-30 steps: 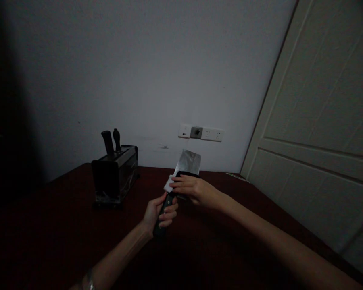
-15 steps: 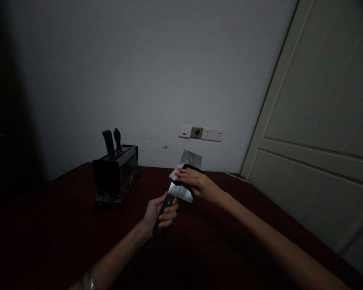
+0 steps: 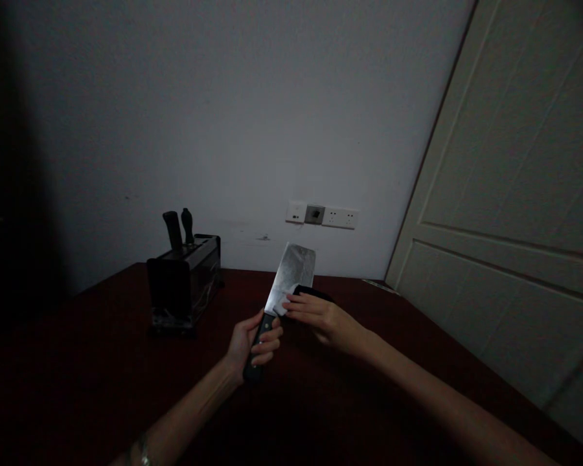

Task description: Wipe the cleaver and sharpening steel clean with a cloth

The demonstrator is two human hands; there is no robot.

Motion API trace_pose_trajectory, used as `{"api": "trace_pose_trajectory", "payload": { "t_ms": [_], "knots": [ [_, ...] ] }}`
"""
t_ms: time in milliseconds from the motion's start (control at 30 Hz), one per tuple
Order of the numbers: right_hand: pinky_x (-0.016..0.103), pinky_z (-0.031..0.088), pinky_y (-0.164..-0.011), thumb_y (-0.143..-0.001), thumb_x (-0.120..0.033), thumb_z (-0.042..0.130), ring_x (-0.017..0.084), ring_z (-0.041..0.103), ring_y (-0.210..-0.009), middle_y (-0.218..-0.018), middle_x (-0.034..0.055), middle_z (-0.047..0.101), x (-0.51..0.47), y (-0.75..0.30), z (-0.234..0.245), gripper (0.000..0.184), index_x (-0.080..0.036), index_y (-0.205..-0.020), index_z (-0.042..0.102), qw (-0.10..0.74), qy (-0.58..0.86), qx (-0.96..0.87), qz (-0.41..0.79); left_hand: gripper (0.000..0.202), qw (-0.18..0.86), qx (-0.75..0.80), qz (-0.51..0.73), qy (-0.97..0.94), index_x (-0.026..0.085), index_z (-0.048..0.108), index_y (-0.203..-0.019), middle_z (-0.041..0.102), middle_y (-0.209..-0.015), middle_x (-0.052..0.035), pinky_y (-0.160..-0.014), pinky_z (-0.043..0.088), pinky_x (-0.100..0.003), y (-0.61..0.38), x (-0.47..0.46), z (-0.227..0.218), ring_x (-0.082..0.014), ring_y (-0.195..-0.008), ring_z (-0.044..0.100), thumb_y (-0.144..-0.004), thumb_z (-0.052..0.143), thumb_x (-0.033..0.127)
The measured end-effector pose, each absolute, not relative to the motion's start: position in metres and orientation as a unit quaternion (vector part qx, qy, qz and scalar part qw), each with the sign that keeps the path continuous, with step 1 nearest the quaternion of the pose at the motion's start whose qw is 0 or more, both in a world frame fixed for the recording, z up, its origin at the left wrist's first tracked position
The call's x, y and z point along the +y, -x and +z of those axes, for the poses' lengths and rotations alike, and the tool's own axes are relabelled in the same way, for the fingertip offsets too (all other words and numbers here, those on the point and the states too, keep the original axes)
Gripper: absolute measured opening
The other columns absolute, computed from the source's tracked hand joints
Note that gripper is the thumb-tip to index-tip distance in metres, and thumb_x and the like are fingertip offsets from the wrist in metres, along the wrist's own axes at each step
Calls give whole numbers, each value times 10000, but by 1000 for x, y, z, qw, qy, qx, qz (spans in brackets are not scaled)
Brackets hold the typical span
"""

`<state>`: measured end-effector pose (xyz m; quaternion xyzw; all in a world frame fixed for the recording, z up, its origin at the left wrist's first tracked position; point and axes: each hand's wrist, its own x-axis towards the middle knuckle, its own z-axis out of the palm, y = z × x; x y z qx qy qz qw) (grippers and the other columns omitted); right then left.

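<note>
My left hand [image 3: 253,342] is closed around the dark handle of a cleaver [image 3: 291,274], whose broad steel blade points up and away over the dark red table [image 3: 102,388]. My right hand [image 3: 318,315] pinches a dark cloth [image 3: 309,293] with a white patch against the blade's lower part, just above the handle. The cloth is mostly hidden behind the blade and my fingers.
A dark knife block [image 3: 184,279] with two black handles sticking out stands at the back left of the table. A white socket strip [image 3: 322,215] is on the wall behind. A pale door [image 3: 510,213] runs along the table's right side.
The blade has turned so its flat face shows fully. My right hand with the cloth slid up the blade, then back down to the part next to the handle.
</note>
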<state>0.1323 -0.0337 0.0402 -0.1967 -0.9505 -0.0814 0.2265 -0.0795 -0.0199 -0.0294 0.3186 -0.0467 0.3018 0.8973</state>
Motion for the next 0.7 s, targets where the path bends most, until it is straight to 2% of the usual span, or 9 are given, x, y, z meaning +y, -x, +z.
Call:
{"api": "trace_pose_trajectory", "payload": {
  "t_ms": [100,300,467,633,700],
  "knots": [
    [421,316,-1056,-767,5,421,166,335,-1281,-1286,92,521,-32,-137,41,484,-132,-1225,494,215,188,-955,-78,251,897,-44,303,-318,100,471,-792,298,-529,72,-251,169,-115,80,-20,-30,-16,-328,139,-877,390,322],
    [458,347,-1030,-760,25,395,173,357,-1269,-1269,86,537,-29,-147,45,524,-179,-1234,486,249,196,-944,-88,254,900,-46,306,-308,97,464,-781,300,-532,70,-252,149,-109,80,-23,-27,-12,-334,137,-883,382,315],
    [455,337,-1038,-779,-6,407,180,337,-1280,-1280,95,526,-39,-147,42,516,-164,-1269,449,218,170,-958,-79,238,901,-63,293,-313,103,455,-795,289,-532,72,-258,156,-113,79,-23,-25,-15,-328,147,-876,395,318],
    [457,347,-1032,-763,26,387,166,392,-1247,-1260,72,546,-28,-154,53,541,-209,-1242,481,272,203,-937,-79,209,905,-67,290,-306,122,432,-779,275,-540,70,-255,160,-117,81,-23,-24,-24,-329,157,-876,387,302],
    [452,347,-1032,-759,27,398,170,380,-1255,-1259,76,547,-29,-149,54,538,-200,-1238,487,266,207,-938,-82,219,904,-66,288,-309,122,436,-779,276,-538,70,-254,162,-119,82,-22,-25,-24,-328,151,-878,380,308]
  ]
}}
